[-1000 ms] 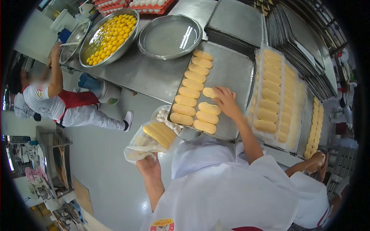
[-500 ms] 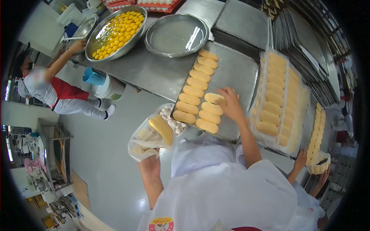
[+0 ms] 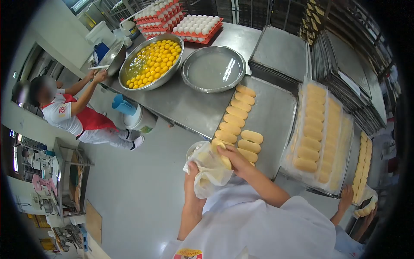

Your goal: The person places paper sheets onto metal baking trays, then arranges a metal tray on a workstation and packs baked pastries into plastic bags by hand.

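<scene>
In my left hand [image 3: 192, 183] is a thin, crumpled clear plastic bag [image 3: 205, 179], held in front of my apron. My right hand [image 3: 235, 159] grips a yellow oval sponge cake [image 3: 225, 160] at the bag's mouth, and its fingertips are partly hidden. Just beyond both hands lies a metal baking tray [image 3: 276, 112]. On it, a long row of oval sponge cakes [image 3: 236, 112] runs along the left edge. A shorter second row [image 3: 252, 137] sits beside it, its near end covered by my right arm. A bowl with white contents [image 3: 196, 149] shows partly behind the bag.
On the steel table [image 3: 172, 108] stand a bowl of egg yolks [image 3: 151, 64], a basin of cloudy liquid [image 3: 213, 69] and egg trays [image 3: 198, 26]. Bagged cakes [image 3: 312, 129] lie to the right. A co-worker [image 3: 82, 116] stands left; another person's hands [image 3: 346, 196] are at far right.
My right hand has left the second row on the tray and come back to the bag, where it now grips a cake. My left hand has raised the bag. The view has shifted.
</scene>
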### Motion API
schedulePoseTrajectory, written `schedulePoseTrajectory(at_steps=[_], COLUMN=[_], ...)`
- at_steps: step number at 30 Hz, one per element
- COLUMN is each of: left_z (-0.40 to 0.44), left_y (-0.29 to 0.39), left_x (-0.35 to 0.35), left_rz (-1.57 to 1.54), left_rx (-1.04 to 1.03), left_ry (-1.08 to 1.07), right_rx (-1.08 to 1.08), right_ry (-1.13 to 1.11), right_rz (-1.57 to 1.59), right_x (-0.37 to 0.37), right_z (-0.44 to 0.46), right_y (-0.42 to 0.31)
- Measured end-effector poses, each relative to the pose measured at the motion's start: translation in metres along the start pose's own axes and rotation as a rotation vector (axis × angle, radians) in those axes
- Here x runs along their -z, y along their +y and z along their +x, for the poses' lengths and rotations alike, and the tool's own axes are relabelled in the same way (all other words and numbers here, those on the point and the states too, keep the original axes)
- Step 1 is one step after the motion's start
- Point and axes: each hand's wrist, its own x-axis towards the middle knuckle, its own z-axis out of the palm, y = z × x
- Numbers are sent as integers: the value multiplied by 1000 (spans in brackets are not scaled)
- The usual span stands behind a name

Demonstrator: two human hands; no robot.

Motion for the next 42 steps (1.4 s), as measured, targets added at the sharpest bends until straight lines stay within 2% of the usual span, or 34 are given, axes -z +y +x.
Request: schedulePoseTrajectory(at_steps=[2, 4, 6, 8, 9, 10, 11, 12, 13, 14, 15, 16, 18, 19, 21, 24, 28, 30, 31, 33, 35, 37, 40, 42], left_z=[-2, 0, -6, -5, 0, 1, 0, 0, 1, 2, -2, -1, 4, 3, -3, 0, -1, -6, -10, -10, -13, -12, -12, -11], left_y=[-5, -10, -9, -11, -15, -16, -10, -8, -6, -4, 4, 5, 6, 9, 13, -12, -18, -11, -7, 3, 5, 4, 2, -1], left_x=[0, 2, -1, 4, 15, 24, 27, 37, 48, 55, 50, 53, 60, 54, 38, 76, 87, 78, 71, 54, 48, 42, 37, 36], left_rz=[-52, -253, -293, -332, -487, -640, -703, -702, -770, -840, -884, -882, -643, -639, -540, -449, -277, -167, -175, 21, 141, 266, 341, 283], left_rx=[-14, -48, -84, -114, -137, -155, -136, -120, -73, -28, 44, 51, 88, 92, 220, 231, 277, 220, 220, 177, 159, 149, 86, 32], left_ry=[-12, 68, 35, 2, 22, 48, -61, -57, -97, -139, -56, -56, 66, 65, 209, 187, 233, 229, 272, 219, 169, 98, 91, 125], right_rx=[50, 74, 135, 249, 284, 373, 444, 570, 565, 754, 924, 919, 813, 809, 698, 694, 644, 761, 741, 534, 414, 349, 415, 390], right_ry=[29, 26, 54, 290, 377, 487, 614, 746, 758, 881, 973, 980, 775, 781, 718, 681, 624, 739, 695, 92, -168, -232, -155, -115], right_rz=[60, 195, 259, 355, 301, 141, -25, -309, -308, -765, -1239, -1239, -1667, -1665, -1571, -1518, -1436, -1574, -1572, -821, -677, -828, -954, -890], right_x=[12, 26, 35, 58, 76, 91, 106, 117, 129, 140, 148, 155, 163, 163, 165, 190, 166, 139, 124, 89, 31, -10, -13, -12], right_z=[2, 5, 7, 15, 19, 24, 29, 36, 42, 48, 50, 50, 51, 48, 40, 41, 27, 20, 19, 16, 3, -9, 1, -1], right_y=[1, -3, -12, -17, -22, -28, -34, -42, -48, -54, -54, -50, -43, -40, -33, -23, -35, -34, -23, -5, 20, 17, 29, 30])
